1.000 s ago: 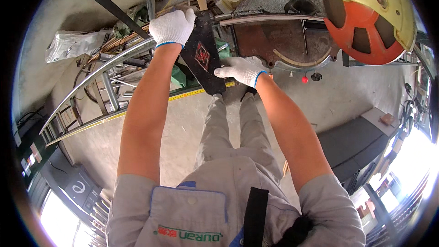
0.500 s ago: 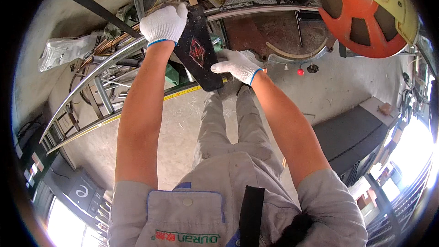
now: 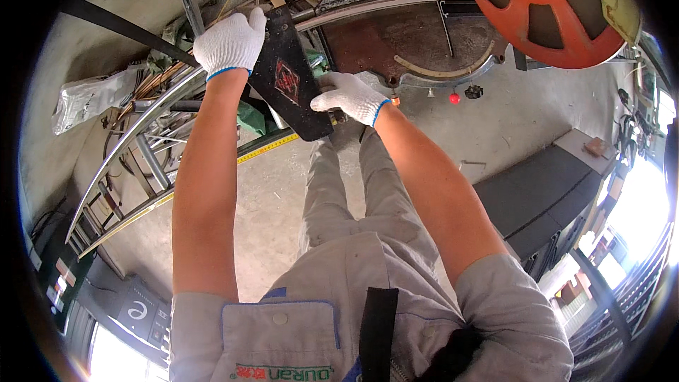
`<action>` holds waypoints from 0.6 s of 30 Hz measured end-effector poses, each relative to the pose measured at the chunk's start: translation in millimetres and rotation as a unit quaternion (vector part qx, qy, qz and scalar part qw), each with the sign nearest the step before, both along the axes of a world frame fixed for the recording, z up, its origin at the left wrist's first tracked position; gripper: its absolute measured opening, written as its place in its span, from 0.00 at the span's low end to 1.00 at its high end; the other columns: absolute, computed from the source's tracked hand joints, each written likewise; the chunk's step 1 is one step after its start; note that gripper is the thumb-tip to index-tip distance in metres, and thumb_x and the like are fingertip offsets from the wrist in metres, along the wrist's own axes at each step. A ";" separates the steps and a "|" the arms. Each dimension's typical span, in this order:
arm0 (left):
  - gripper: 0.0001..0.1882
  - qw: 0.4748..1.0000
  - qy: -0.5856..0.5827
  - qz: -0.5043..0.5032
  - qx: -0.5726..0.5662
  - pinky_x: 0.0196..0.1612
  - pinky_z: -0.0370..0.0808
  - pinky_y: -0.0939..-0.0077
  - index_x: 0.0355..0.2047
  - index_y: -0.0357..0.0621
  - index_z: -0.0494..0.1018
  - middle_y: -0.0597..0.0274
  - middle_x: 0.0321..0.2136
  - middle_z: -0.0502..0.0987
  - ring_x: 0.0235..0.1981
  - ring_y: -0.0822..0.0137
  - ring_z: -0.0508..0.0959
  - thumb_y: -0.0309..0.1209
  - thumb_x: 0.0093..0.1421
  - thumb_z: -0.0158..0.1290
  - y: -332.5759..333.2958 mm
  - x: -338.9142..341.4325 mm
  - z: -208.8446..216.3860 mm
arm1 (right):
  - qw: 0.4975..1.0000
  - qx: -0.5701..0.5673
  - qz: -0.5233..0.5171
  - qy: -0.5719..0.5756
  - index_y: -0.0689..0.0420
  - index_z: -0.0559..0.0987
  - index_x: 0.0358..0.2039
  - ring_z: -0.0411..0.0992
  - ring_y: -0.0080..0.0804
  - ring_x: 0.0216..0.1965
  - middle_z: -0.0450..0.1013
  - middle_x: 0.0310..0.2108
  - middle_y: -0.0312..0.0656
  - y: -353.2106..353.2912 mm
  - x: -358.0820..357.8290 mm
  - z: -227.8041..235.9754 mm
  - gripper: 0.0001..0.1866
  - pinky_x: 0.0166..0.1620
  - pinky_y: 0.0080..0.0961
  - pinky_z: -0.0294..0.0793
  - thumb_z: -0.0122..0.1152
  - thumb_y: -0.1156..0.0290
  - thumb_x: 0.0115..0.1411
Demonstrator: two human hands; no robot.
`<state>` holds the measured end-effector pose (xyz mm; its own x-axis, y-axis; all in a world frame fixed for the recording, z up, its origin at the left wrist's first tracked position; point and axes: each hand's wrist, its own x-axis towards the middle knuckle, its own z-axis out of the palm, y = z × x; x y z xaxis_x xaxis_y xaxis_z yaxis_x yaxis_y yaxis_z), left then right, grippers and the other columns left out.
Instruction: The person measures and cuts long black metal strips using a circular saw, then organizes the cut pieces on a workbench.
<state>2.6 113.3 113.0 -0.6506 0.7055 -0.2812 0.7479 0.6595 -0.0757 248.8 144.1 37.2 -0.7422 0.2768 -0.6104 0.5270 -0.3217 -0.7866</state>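
While both gloved hands close on the black plate (image 3: 288, 78), it stands tilted at 12 o'clock over the metal rail (image 3: 134, 143). Left hand (image 3: 230, 42) grips its upper left edge, fingers curled shut; right hand (image 3: 351, 97) pinches its lower right edge. A red diamond label (image 3: 284, 78) sits mid-plate. At 9 o'clock lies a white plastic bag (image 3: 88, 97); at 2 o'clock, an orange saw guard (image 3: 550, 15).

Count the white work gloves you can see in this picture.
2. One glove is on the left hand, gripping the top edge of the black plate. The other glove is on the right hand, holding the plate's lower right side. No others show.
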 end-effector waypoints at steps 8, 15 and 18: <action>0.35 1.000 0.015 -0.005 0.005 0.43 0.78 0.49 0.38 0.45 0.83 0.43 0.35 0.83 0.39 0.44 0.83 0.60 0.67 0.34 -1.7 -0.5 -1.3 | 0.999 -0.039 -0.007 0.015 0.67 0.80 0.50 0.78 0.32 0.44 0.81 0.42 0.48 0.7 -2.4 4.9 0.30 0.50 0.29 0.74 0.72 0.63 0.48; 0.35 1.000 0.013 -0.014 0.003 0.43 0.78 0.49 0.37 0.45 0.83 0.42 0.34 0.83 0.38 0.43 0.83 0.61 0.67 0.35 -0.6 -0.3 0.3 | 0.996 -0.079 -0.038 0.025 0.68 0.80 0.50 0.78 0.31 0.44 0.81 0.43 0.46 -1.7 0.5 1.2 0.28 0.50 0.27 0.74 0.72 0.67 0.49; 0.35 1.000 0.019 -0.018 0.009 0.42 0.79 0.48 0.36 0.45 0.83 0.41 0.33 0.83 0.38 0.42 0.83 0.61 0.67 0.36 -3.2 -3.1 -5.0 | 0.995 -0.088 -0.037 0.026 0.68 0.80 0.51 0.78 0.31 0.45 0.81 0.43 0.46 -2.8 -0.6 3.4 0.28 0.51 0.27 0.74 0.72 0.67 0.49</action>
